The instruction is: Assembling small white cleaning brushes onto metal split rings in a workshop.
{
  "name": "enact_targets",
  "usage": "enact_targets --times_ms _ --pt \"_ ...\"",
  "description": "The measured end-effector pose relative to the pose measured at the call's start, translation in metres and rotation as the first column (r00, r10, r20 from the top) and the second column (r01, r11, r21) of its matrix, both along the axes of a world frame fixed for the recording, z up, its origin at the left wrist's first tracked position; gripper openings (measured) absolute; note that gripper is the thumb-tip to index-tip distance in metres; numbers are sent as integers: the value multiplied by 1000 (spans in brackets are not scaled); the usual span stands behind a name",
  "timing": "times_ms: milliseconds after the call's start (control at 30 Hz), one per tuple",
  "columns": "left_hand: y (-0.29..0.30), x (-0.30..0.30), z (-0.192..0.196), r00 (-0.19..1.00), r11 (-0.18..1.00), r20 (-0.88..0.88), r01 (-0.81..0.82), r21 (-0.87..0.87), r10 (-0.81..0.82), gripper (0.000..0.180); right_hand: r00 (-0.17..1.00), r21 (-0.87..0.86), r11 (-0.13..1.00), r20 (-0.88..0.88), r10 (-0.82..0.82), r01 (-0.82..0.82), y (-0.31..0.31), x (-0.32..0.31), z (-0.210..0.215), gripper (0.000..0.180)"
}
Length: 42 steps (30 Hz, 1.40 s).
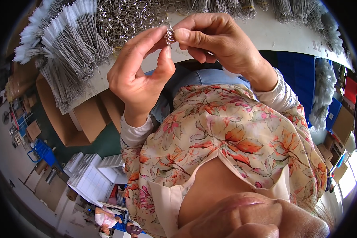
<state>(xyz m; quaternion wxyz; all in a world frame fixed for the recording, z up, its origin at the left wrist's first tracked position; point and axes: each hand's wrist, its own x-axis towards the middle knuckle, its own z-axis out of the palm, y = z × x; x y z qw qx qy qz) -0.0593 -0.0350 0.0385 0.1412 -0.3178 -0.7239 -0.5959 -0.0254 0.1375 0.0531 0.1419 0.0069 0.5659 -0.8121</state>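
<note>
A small bunch of shiny metal rings (169, 36) is held up above the table's near edge. My left hand (137, 73) pinches the bunch between thumb and fingertips. From the other side, the thumb and forefinger of my right hand (222, 41) close on the same rings, the other fingers curled beneath. Just beyond my hands, a large heap of loose metal rings (133, 18) lies on the table. To its left are stacked bundles of wire-handled brushes (73, 43) with white bristles and looped ends.
More wire brushes (305, 14) lie along the pale table (279, 44) at the right. Open cardboard boxes (89, 121) stand below the table's left end. Beside the right end hangs a brush bundle (323, 93) near a blue panel (292, 73). White plastic crates (92, 178) and people (107, 222) appear lower left.
</note>
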Motion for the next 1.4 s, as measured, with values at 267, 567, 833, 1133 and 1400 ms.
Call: enact_targets --times_ms 267,567,833,1133,1400 --pt "-3 -7 3 989 998 133 63 12 -64 28 913 -162 905 46 404 -393 24 -29 4 21" --pt "-5 -1 0 959 989 251 108 105 -131 27 959 130 951 65 275 -281 13 -14 -13 21" --pt "-25 -20 1 784 964 562 213 156 -265 25 977 214 959 -70 204 -185 2 -20 -18 14" --pt "-187 -99 -15 776 807 243 -514 -290 582 18 621 738 284 -671 405 613 -10 7 -87 18" --pt "-280 -173 -30 540 282 15 -416 -865 842 46 548 674 251 -722 422 694 -17 10 -96 29"
